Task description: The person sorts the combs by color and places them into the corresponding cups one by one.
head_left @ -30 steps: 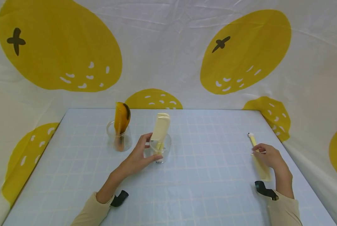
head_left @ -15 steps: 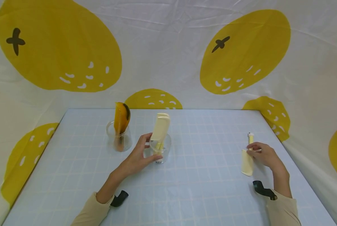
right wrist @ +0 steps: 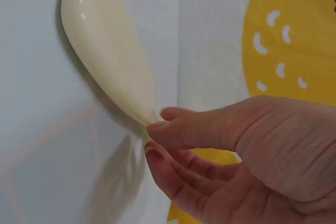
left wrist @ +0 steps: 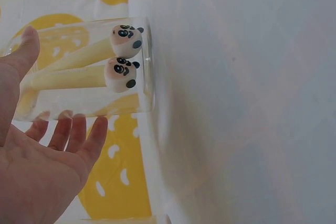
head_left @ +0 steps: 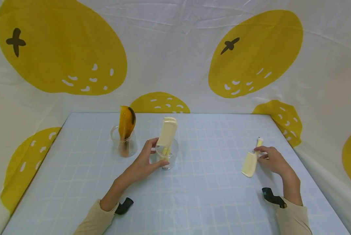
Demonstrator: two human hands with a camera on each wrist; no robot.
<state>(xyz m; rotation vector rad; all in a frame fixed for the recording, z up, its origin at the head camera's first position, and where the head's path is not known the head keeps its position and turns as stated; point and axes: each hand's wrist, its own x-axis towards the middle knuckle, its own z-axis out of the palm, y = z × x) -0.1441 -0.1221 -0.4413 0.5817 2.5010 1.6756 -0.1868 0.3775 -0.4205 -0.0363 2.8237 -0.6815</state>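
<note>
My left hand (head_left: 146,165) holds a clear glass cup (head_left: 175,156) between thumb and fingers. Two cream combs (head_left: 167,132) stand in it, toothed ends up, leaning together. Their panda-head handle tips (left wrist: 121,74) show through the glass near its bottom in the left wrist view. Over on the right, my right hand (head_left: 276,161) pinches a similar cream comb (head_left: 248,164) where its handle meets the toothed part. That wide part points toward me and to the left, close over the table in the right wrist view, while the panda-tipped handle points away.
Left of the cup stands a glass mug (head_left: 131,148) with a handle, holding an upright orange item with a dark patch (head_left: 126,122). A pale blue checked cloth covers the table (head_left: 205,195). White fabric with yellow fruit prints (head_left: 169,65) hangs behind.
The comb in my right hand has swung round, its wide end moving left. The right hand has shifted slightly left with it. My left hand and the cup stay in place.
</note>
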